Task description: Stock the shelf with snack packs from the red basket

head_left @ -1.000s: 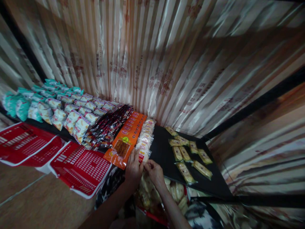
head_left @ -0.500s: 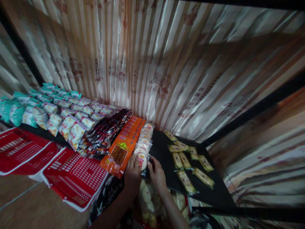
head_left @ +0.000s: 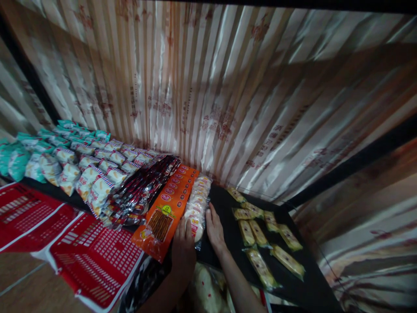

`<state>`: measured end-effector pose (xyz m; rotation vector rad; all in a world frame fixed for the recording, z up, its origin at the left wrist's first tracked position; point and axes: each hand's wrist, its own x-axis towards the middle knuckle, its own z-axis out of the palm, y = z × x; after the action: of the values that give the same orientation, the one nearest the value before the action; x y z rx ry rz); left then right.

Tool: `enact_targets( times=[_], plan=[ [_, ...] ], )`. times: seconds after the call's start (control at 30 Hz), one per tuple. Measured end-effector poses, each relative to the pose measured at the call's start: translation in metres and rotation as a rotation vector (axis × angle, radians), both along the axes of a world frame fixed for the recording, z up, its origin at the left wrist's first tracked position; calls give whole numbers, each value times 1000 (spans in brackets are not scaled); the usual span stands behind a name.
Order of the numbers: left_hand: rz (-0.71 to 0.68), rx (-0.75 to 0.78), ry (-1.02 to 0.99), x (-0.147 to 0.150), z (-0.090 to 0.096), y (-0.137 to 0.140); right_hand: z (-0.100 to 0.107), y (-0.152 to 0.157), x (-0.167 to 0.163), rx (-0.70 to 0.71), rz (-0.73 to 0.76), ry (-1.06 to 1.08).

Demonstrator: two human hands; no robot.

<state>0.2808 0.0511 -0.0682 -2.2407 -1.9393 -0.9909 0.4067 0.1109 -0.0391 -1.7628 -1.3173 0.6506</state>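
clear plastic shone over the cracker packs (head_left: 198, 202), glossy film covered the orange pack (head_left: 167, 211), crinkled plastic wrapped the bars (head_left: 260, 266), the shelf (head_left: 225, 213) looked matt, the baskets (head_left: 97, 254) were smooth plastic, the curtain (head_left: 202, 78) had a sheen, cloth or plastic unclear

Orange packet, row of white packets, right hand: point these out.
Orange packet (head_left: 170, 208), head view: middle of its front.
Row of white packets (head_left: 198, 208), head view: middle of the row.
Right hand (head_left: 215, 229), head view: back of hand.

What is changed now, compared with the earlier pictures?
The right hand has left the near end of the white packet row and moved forward along its right side. The left hand stays at the row's near left; the orange pack and yellow packets stay put.
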Motion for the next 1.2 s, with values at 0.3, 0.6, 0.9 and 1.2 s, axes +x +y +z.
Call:
enact_targets(
  times=[0.3,0.6,0.9,1.2],
  plan=[
    [-1,109,-59,11,-12,13,-11,2,-3,33,-41,-69],
    [0,97,-112,14,-7,11,-7,2,-5,50,-18,-103],
    [-122,101,-159,2,0,10,10,-25,1,138,-49,235],
    [-196,80,-231,-5,1,-32,-17,-163,9,42,-37,186]
  ],
)
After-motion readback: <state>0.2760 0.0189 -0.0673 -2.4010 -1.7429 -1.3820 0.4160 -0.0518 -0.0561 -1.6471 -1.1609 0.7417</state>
